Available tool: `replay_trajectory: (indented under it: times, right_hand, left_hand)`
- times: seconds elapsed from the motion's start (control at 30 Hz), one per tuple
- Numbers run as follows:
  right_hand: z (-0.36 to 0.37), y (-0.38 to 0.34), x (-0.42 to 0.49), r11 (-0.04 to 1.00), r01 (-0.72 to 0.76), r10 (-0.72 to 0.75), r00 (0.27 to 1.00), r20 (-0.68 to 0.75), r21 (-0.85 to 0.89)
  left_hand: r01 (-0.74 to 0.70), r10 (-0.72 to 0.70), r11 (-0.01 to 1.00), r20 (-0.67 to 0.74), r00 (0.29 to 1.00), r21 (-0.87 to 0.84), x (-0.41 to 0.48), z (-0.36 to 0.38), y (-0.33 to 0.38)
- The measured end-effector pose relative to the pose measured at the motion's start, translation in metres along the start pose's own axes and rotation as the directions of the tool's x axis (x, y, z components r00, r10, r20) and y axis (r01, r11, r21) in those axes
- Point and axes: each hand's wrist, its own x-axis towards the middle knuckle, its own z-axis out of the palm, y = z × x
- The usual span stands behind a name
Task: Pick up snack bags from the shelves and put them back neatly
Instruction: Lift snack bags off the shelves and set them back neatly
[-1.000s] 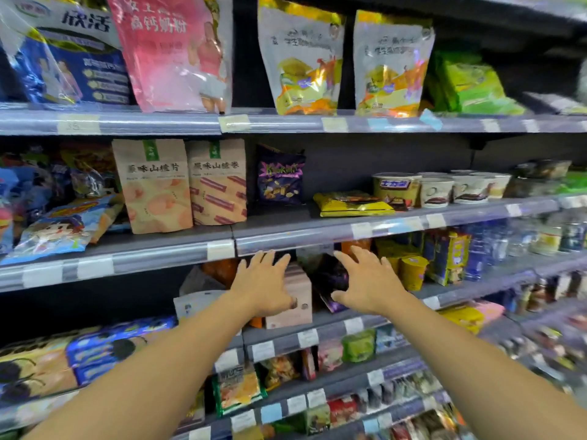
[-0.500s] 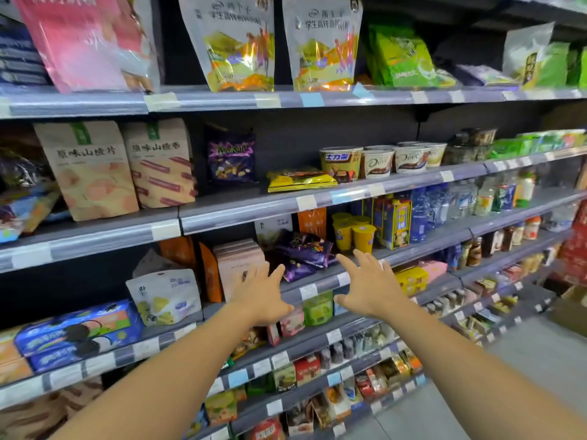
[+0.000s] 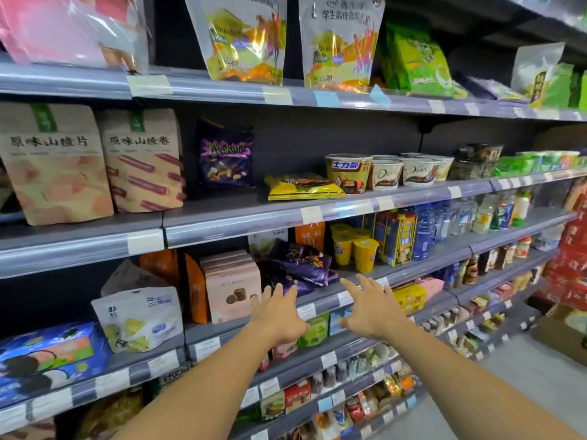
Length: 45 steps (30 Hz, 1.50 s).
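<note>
Reaching toward the purple snack bags (image 3: pixel 309 265) on the shelf (image 3: pixel 320 300) are two hands. The left hand (image 3: pixel 279 315) and right hand (image 3: pixel 373 308) are spread wide and hold nothing.

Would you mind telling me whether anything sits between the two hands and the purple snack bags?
Nothing visible does: the left hand and right hand, both open, hover just before the purple snack bags.

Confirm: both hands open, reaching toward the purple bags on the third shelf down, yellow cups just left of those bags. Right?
One thing is wrong: the yellow cups stand to the right of the purple bags, not left. The pink boxes are on the left. The rest holds in the head view: left hand and right hand are open, empty, reaching toward those bags.
</note>
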Motion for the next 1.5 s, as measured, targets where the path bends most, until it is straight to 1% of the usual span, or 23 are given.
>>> replay_trajectory:
  times: [0.1,0.23,0.33,0.47,0.7,0.93,1.1,1.2,1.27,1.33,1.43,1.5]
  right_hand:
    - [0.003,0.005,0.026,1.000,-0.018,0.018,1.000,-0.011,-0.023]
    - [0.015,0.013,0.049,0.998,-0.046,0.046,0.999,0.002,-0.053]
    - [0.023,0.017,0.065,0.997,-0.067,0.068,0.998,0.020,-0.045]
    - [0.028,0.020,0.091,0.998,-0.059,0.060,0.997,0.037,-0.031]
    - [0.035,0.029,0.157,0.999,0.032,-0.033,0.998,0.055,0.024]
    - [0.045,0.050,0.249,0.986,0.167,-0.167,0.985,0.038,-0.002]
    - [0.047,0.063,0.317,0.975,0.187,-0.202,0.970,0.132,0.120]
    - [0.051,0.063,0.357,0.949,0.187,-0.247,0.942,0.229,0.253]
    - [0.056,0.063,0.379,0.910,0.157,-0.275,0.920,0.278,0.383]
    - [0.063,0.063,0.398,0.875,0.146,-0.299,0.913,0.279,0.461]
    - [0.074,0.057,0.418,0.864,0.171,-0.332,0.900,0.282,0.473]
    - [0.078,0.052,0.428,0.826,0.097,-0.333,0.878,0.343,0.555]
  left_hand:
    - [-0.015,0.015,1.000,0.010,1.000,-0.022,0.031,0.005,-0.008]
    - [-0.015,0.016,1.000,0.053,0.998,-0.011,0.058,0.020,-0.017]
    - [-0.020,0.018,0.999,0.089,0.996,0.026,0.072,0.030,-0.017]
    - [-0.005,0.003,1.000,0.107,0.994,0.020,0.088,0.039,-0.021]
    - [0.118,-0.115,0.993,0.150,0.982,-0.014,0.120,0.068,-0.033]
    - [0.279,-0.265,0.958,0.166,0.950,-0.072,0.173,0.085,-0.021]
    - [0.393,-0.381,0.917,0.135,0.915,-0.075,0.206,0.091,-0.013]
    - [0.438,-0.427,0.894,0.119,0.896,-0.091,0.219,0.097,-0.010]
    - [0.461,-0.452,0.881,0.094,0.887,-0.111,0.222,0.102,-0.009]
    - [0.470,-0.467,0.875,0.056,0.883,-0.114,0.224,0.106,-0.009]
    - [0.480,-0.480,0.871,0.024,0.877,-0.106,0.225,0.112,-0.008]
    - [0.489,-0.489,0.865,0.023,0.872,-0.115,0.225,0.115,-0.007]
